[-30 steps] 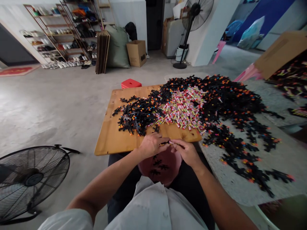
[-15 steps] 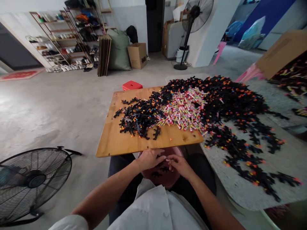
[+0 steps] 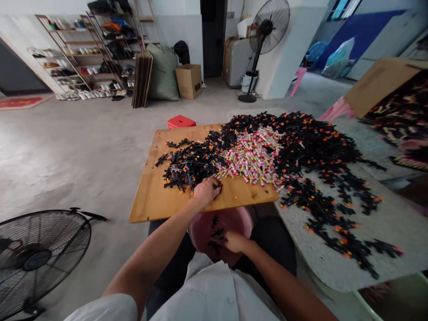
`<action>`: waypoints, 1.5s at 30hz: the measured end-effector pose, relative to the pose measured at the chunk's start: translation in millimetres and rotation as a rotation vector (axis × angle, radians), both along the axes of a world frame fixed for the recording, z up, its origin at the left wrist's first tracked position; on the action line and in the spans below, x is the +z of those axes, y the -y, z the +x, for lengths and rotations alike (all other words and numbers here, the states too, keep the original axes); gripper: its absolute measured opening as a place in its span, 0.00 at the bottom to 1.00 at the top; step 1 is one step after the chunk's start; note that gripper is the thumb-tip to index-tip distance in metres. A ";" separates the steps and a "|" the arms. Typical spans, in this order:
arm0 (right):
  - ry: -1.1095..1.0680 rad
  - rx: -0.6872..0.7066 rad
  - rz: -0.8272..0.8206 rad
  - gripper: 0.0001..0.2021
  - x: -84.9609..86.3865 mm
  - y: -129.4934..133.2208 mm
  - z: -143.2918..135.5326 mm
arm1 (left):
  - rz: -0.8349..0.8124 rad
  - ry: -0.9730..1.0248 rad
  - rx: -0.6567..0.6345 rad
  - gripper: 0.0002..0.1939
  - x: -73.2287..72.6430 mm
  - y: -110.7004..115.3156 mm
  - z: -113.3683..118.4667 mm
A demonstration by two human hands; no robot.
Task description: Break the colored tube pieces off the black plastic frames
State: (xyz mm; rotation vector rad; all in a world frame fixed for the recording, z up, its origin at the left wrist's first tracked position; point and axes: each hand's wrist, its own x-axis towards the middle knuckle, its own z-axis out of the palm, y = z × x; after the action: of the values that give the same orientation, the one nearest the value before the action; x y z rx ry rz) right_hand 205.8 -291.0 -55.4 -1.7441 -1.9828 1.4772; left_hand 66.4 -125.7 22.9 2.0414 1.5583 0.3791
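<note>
My left hand (image 3: pixel 205 192) is at the near edge of the pile on the wooden board, its fingers closed around a small black toy gun (image 3: pixel 219 186). Beside it spreads a heap of black toy guns (image 3: pixel 190 162) with orange, yellow and blue tips. A mound of small pink-and-white tubes with red and yellow-green ends (image 3: pixel 250 154) lies to its right. My right hand (image 3: pixel 235 242) reaches down inside a pink basin (image 3: pixel 245 218) between my legs, next to several black toy guns (image 3: pixel 217 234). Its fingertips are hard to make out.
The wooden board (image 3: pixel 143 203) adjoins a grey stone-like table (image 3: pixel 321 263) strewn with more toy guns (image 3: pixel 310 142). A tilted cardboard box (image 3: pixel 377 89) stands at right, with part of another person's hand (image 3: pixel 414 144) near it. A floor fan (image 3: pixel 36 258) is at left, a red stool (image 3: pixel 180 121) behind the board.
My left hand has moved from above the basin up to the board and closed on a toy gun. My right hand has dropped lower into the basin.
</note>
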 end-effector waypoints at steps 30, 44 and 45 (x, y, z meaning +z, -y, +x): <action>-0.597 -0.613 0.481 0.20 69.3 -64.4 -20.9 | -0.291 1.479 0.501 0.19 19.1 16.4 11.0; -0.863 -0.748 0.324 0.17 81.3 -54.5 -24.8 | -0.242 1.521 0.434 0.22 32.1 23.1 19.7; -0.883 -0.738 0.297 0.16 80.5 -55.0 -24.7 | -0.246 1.509 0.435 0.23 33.8 23.6 20.4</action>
State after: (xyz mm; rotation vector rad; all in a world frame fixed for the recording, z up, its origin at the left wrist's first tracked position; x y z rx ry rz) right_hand 181.0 -236.0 25.1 -1.1583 -0.9065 1.2478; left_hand 86.8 -149.3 56.7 0.6685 0.8813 1.3714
